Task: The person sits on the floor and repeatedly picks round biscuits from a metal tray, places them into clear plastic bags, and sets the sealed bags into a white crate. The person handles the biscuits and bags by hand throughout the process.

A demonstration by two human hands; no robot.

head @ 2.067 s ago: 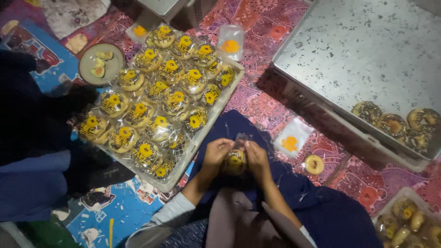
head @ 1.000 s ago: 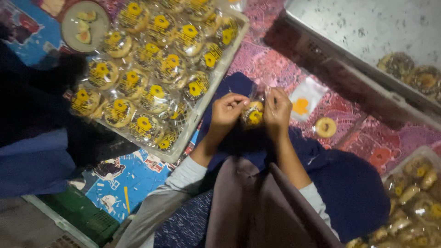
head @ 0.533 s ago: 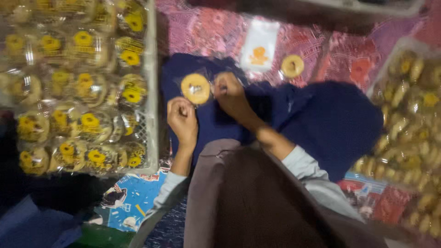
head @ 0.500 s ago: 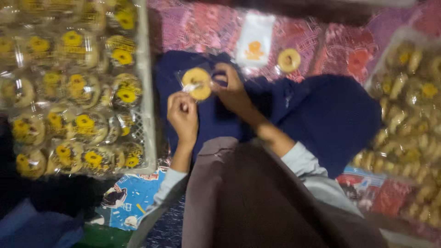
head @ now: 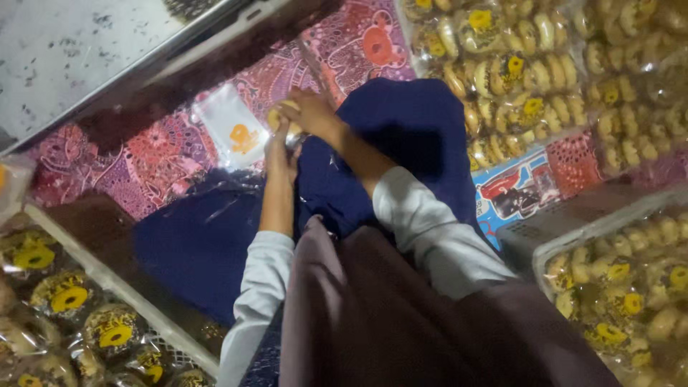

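Note:
Both my hands reach forward over the dark blue cloth (head: 401,136) on my lap to the patterned red mat. My right hand (head: 309,113) lies on a round yellowish pastry (head: 276,116) and its fingers curl over it. Just below it, my left hand (head: 279,149) touches the same spot; blur hides what its fingers are doing. A small clear plastic bag with an orange mark (head: 231,130) lies flat on the mat just left of the hands.
A grey metal tray (head: 79,50) fills the top left. Trays of wrapped yellow-topped pastries sit at the bottom left (head: 154,315), the top right (head: 401,21) and the bottom right (head: 545,251). A blue printed sheet (head: 516,190) lies between the right-hand trays.
The view has swung to the right. The hands had been working a wrapped pastry over my lap; now they stretch further out to a pastry beside the flat bag.

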